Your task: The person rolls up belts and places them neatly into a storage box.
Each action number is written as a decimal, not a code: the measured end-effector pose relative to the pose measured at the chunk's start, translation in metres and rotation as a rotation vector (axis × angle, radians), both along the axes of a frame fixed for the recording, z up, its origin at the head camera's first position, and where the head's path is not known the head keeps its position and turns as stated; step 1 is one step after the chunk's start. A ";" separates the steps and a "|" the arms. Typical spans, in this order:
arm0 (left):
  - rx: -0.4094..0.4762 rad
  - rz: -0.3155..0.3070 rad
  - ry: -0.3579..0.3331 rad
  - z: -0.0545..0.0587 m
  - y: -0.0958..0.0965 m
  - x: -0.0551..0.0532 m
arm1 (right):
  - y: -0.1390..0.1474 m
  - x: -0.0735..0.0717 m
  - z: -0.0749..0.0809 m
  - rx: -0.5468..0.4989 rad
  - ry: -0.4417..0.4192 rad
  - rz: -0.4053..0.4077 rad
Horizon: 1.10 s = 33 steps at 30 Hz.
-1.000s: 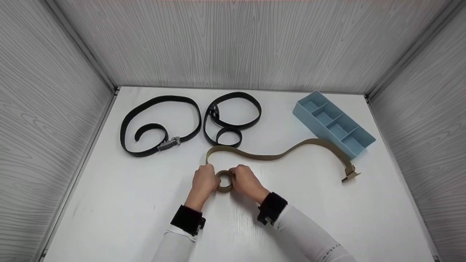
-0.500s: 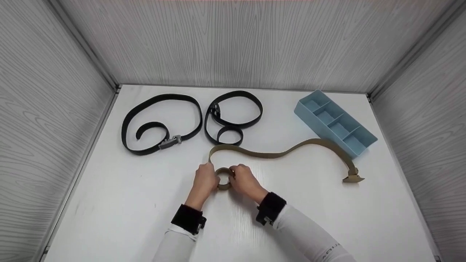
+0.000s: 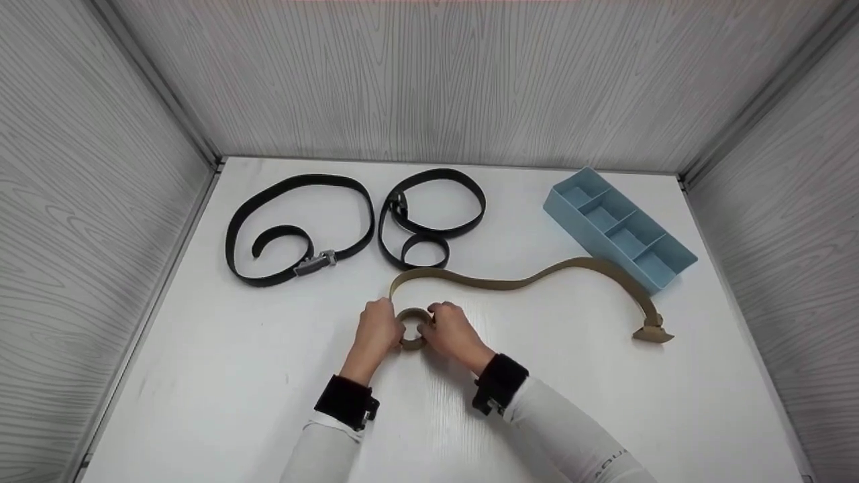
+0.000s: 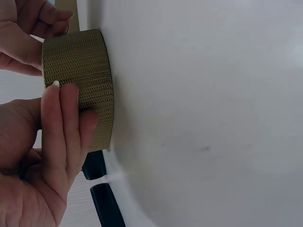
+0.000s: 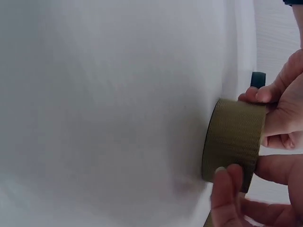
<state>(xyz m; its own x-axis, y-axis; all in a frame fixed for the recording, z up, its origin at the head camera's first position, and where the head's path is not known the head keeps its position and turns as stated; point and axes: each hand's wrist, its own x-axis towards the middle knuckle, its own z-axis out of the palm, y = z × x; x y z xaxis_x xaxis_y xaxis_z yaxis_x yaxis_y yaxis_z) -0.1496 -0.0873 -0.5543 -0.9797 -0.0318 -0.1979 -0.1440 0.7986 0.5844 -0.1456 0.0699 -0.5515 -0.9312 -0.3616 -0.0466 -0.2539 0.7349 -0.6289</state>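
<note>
An olive-tan webbing belt (image 3: 496, 284) lies on edge across the white table, one end wound into a small ring-shaped coil (image 3: 413, 344). My left hand (image 3: 377, 329) grips the coil's left side, fingers along its outer face in the left wrist view. From the right, my right hand (image 3: 456, 330) pinches the coil, thumb inside the ring and fingers outside. The woven outer wrap (image 5: 234, 127) shows close up in the right wrist view. Past my left hand, the loose strap curves away to the far right, ending at a tan buckle (image 3: 652, 334).
A black belt (image 3: 231, 228) with a silver buckle lies looped at the back left. Beside it a second black belt (image 3: 484, 201) forms two loops. A blue tray (image 3: 590, 231) with several compartments stands at the right, the strap passing its near corner. Grey wood-grain walls (image 3: 429, 80) enclose the table.
My right thumb has moved further into the ring. The tan buckle has shifted slightly right and turned. Both hands stay at the coil, and the black belts and tray keep their places.
</note>
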 end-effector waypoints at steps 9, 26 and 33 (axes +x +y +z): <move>0.014 -0.039 0.023 -0.001 -0.003 -0.003 | 0.004 -0.004 -0.001 0.003 0.041 0.053; -0.072 -0.101 0.042 0.000 0.000 -0.002 | 0.000 -0.004 0.001 0.014 -0.024 0.077; -0.095 -0.156 0.087 -0.002 0.000 -0.003 | 0.004 -0.005 -0.002 0.002 -0.019 0.106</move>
<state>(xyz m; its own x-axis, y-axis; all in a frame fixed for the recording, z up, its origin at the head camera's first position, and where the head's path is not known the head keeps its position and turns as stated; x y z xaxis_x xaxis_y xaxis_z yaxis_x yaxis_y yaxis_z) -0.1524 -0.0873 -0.5564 -0.9875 0.1067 -0.1160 0.0330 0.8594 0.5103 -0.1502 0.0739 -0.5537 -0.8866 -0.4581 -0.0647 -0.3185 0.7058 -0.6327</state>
